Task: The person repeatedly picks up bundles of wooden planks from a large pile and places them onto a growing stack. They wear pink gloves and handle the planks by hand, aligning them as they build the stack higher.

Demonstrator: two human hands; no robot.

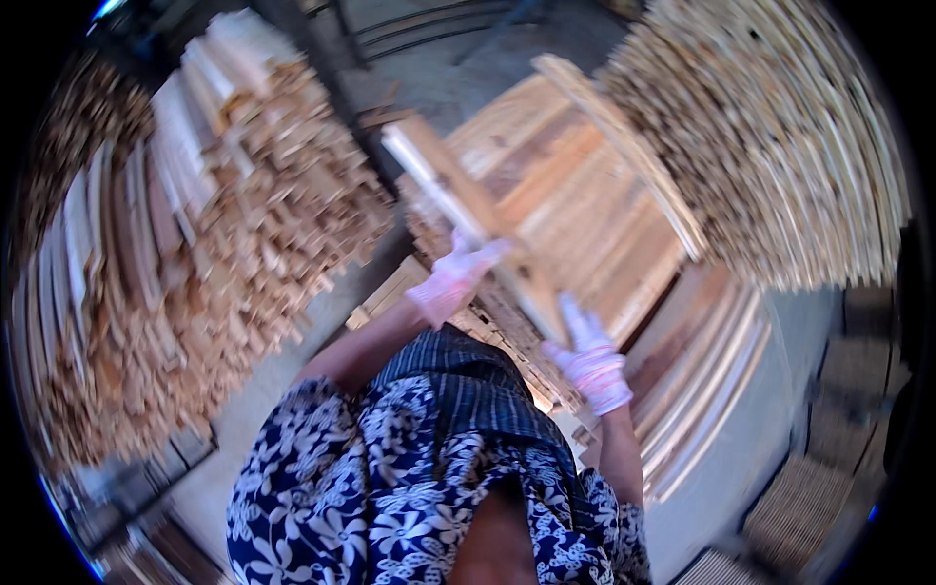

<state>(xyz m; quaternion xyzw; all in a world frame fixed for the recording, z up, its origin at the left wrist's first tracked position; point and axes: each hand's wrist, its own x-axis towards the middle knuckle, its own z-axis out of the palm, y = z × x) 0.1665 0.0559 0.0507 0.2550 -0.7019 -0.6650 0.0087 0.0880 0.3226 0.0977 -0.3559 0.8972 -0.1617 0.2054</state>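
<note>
1. with the left hand (454, 280), gripping one board (473, 200), fingers curled by the side, thumb over the top.
2. with the right hand (590, 361), touching the same board at the end near the front of the flat pile (575, 166); half open, fingers held out, thumb apart. too blurry to tell if gripping.
3. holding the board along the left edge of the flat pile; cannot tell if resting on it or just above it.
4. done, by the look of it: boards laid side by side on top of the flat pile, plus one long strip (624, 156) along its right edge.
5. not yet done, it seems: letting go of the board. cannot tell how much more is left.
6. counting: two gloved hands, one held board, one long strip, maybe five laid boards.
7. counting more: one left stack (229, 229) and one right stack (760, 146), either side of the flat pile; one low pile (697, 366) at its front right. too many sticks to count.
</note>
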